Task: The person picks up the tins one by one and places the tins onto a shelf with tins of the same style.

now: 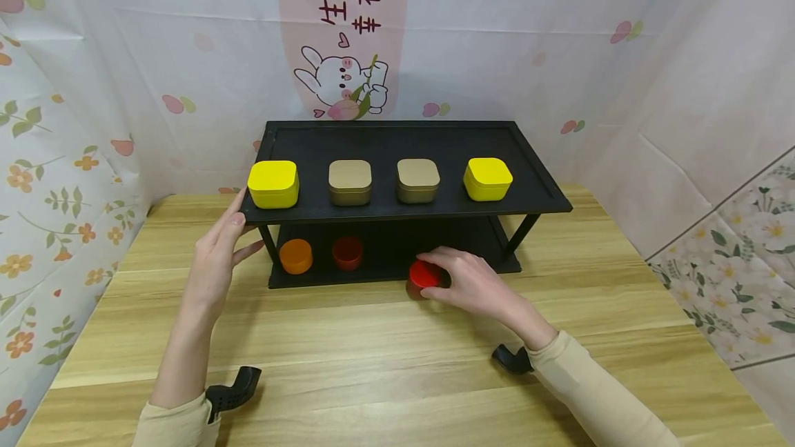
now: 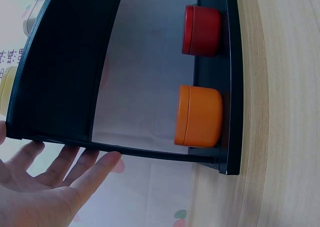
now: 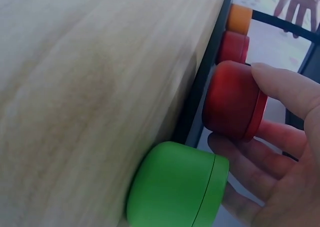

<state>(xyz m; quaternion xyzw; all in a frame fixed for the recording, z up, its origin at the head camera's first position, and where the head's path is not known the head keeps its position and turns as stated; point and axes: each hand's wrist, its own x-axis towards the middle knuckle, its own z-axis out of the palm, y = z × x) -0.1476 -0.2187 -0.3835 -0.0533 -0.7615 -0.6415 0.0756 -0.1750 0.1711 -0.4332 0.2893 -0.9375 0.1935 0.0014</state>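
A black two-tier shelf rack [image 1: 385,209] stands on the table. At the left end of its top board my left hand [image 1: 214,250] holds the corner, thumb at the edge and some fingers lower down the side. My right hand [image 1: 468,281] grips a round red tin [image 1: 424,276] at the lower tier's front edge; the right wrist view shows thumb and fingers around this red tin [image 3: 234,101]. Beneath that hand is a green tin [image 3: 172,187], hidden in the head view. On the lower tier sit an orange round tin [image 1: 295,256] and another red tin [image 1: 348,254].
Along the top board stand two yellow square tins, left [image 1: 273,185] and right [image 1: 488,179], with two beige ones [image 1: 350,183] between them. A printed curtain [image 1: 205,67] hangs behind the rack. Wood-grain table [image 1: 348,364] extends in front.
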